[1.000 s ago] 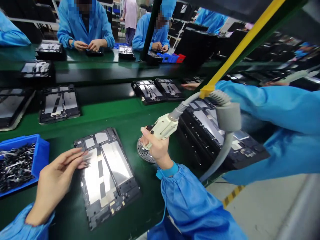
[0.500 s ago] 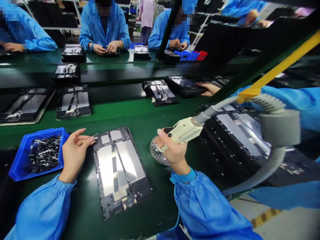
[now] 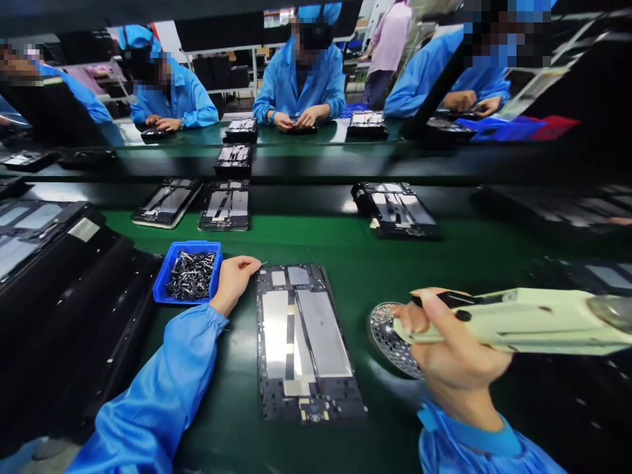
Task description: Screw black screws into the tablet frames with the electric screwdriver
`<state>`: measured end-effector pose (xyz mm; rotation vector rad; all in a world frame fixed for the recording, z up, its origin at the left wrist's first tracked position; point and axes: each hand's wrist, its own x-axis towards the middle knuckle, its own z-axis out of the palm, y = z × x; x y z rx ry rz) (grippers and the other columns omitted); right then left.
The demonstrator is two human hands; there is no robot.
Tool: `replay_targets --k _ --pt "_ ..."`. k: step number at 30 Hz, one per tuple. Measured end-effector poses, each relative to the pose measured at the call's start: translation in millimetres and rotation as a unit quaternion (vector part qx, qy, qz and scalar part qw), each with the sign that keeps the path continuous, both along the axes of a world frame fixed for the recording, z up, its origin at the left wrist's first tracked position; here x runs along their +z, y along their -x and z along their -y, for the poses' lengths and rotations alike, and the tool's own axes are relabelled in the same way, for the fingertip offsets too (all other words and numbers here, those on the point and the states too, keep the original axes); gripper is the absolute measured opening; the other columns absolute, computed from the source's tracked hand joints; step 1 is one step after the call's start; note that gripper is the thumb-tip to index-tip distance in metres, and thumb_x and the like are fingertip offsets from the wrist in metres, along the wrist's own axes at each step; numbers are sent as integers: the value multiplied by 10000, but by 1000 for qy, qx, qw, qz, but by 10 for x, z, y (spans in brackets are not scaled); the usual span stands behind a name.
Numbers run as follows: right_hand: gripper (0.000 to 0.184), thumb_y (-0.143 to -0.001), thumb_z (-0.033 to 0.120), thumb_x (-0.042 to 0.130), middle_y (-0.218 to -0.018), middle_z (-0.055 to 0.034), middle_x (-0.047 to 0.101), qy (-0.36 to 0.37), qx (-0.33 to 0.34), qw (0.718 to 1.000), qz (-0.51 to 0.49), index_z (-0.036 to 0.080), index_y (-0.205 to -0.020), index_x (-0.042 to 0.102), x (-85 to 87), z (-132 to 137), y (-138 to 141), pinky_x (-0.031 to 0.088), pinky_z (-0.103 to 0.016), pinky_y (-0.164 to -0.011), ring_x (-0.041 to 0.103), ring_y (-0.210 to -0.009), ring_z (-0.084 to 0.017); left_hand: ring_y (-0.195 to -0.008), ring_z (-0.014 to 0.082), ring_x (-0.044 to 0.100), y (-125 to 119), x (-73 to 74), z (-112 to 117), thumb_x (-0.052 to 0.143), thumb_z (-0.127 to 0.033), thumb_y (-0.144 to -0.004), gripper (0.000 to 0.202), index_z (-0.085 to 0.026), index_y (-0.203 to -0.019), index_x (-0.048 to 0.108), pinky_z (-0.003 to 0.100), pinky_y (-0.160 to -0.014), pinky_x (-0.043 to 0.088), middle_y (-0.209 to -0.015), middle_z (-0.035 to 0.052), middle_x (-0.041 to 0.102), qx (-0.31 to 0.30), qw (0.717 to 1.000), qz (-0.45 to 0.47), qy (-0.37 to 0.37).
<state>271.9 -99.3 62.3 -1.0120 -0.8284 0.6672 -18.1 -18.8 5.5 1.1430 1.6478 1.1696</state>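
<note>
A tablet without its back cover (image 3: 323,336) lies face down on the green bench, its silver battery area and black frame exposed. My left hand (image 3: 234,280) is at its upper left corner, thumb and fingertips pinched; a tiny thin piece shows at the tips, too small to name. Over a round metal dish of screws (image 3: 395,349), my right hand (image 3: 457,349) grips a cream electric screwdriver (image 3: 538,319) with a black lever. The tool's tip is hidden behind my fingers. Beside my left wrist sits a blue bin (image 3: 187,300) full of small black and silver strips.
Opened tablets (image 3: 224,205) stand on the ledge behind the bench, another stack (image 3: 395,207) farther right. Black trays with tablets (image 3: 44,224) fill the left side. Across the line, several co-workers in blue (image 3: 301,85) handle parts.
The view has swung right-to-left, so everything sits farther right. My left fingers have closed into a pinch at the tablet's corner. My right hand still holds the screwdriver over the screw dish.
</note>
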Motion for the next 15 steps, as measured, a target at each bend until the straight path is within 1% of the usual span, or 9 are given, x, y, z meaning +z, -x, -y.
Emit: replay_targets --k 2,5,7,9,12,15 --pt "306 -684 506 933 -412 28 442 -15 30 999 8 271 -628 745 18 25 44 406 -387 -386 439 -352 -168 -671 162 642 17 -8 -6 765 -208 -750 71 -141 -748 788 296 -735 519 -744 58 758 -15 1000 -7 1" --pt "256 -730 472 912 -423 38 463 -27 53 998 18 271 -691 759 41 42 122 433 -382 -400 458 -353 -175 -683 171 643 40 -29 -19 762 -198 -756 59 -153 -726 784 291 -726 512 -732 51 753 -31 999 -23 -7" --pt "244 -738 465 904 -425 38 476 -25 67 997 19 269 -706 762 84 27 196 453 -382 -409 467 -355 -177 -686 173 636 51 -52 -27 769 -203 -752 57 -162 -715 782 285 -704 502 -745 53 755 -39 999 -32 -14" --pt "261 -717 461 911 -417 41 485 -20 81 996 6 253 -690 757 146 -23 305 467 -371 -414 469 -349 -166 -652 165 620 56 -80 -27 777 -215 -751 52 -164 -749 785 280 -661 490 -754 52 753 -48 998 -32 -17" --pt "299 -674 451 937 -405 58 483 -20 105 994 -23 223 -682 744 227 -180 561 477 -346 -411 456 -335 -142 -591 153 602 52 -124 -11 775 -252 -774 96 -157 -787 773 270 -597 472 -719 44 729 -59 998 -24 -18" --pt "299 -689 411 943 -424 63 506 -23 145 989 -29 216 -690 716 243 -420 915 511 -333 -437 491 -361 -137 -610 159 616 38 -154 6 760 -260 -785 106 -158 -755 762 261 -591 467 -713 48 730 -63 997 -23 -25"
